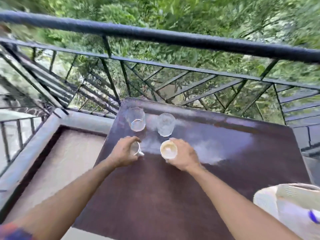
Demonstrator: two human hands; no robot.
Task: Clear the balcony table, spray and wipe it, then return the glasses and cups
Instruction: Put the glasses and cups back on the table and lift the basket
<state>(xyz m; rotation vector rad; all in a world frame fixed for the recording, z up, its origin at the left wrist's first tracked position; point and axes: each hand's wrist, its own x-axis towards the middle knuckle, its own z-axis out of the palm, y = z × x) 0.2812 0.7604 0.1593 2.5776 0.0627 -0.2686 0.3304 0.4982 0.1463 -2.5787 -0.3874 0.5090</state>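
Head view, table: the dark brown balcony table (173, 196) is standing against the black railing (155, 36), with pale sheen lying across its far half
Head view, glasses: two clear glasses are standing upright near the far edge, the left glass (136, 119) and the right glass (165, 124) sitting just apart from each other
Head view, left hand: the left hand (123, 151) is wrapping a white cup (136, 149) from its left side, fingers curling over the rim, the handle (140, 153) poking out toward the person
Head view, right hand: the right hand (181, 155) is cupping a cream-lined cup (168, 149) from its right side, fingers curving round the wall, mouth facing up
Head view, contact with table: both cups seem to be at or just above the surface; blur is making it hard to tell which
Head view, key relation: each cup is lying directly in front of a glass, left hand nearer the left pair, right hand nearer the right pair
Head view, near corner: a white mesh basket (285, 205) is sitting at the right near corner, well apart from the cups
Judgement: whether the cups are being cleared or returned cannot be told; either way the glasses behind are needing room
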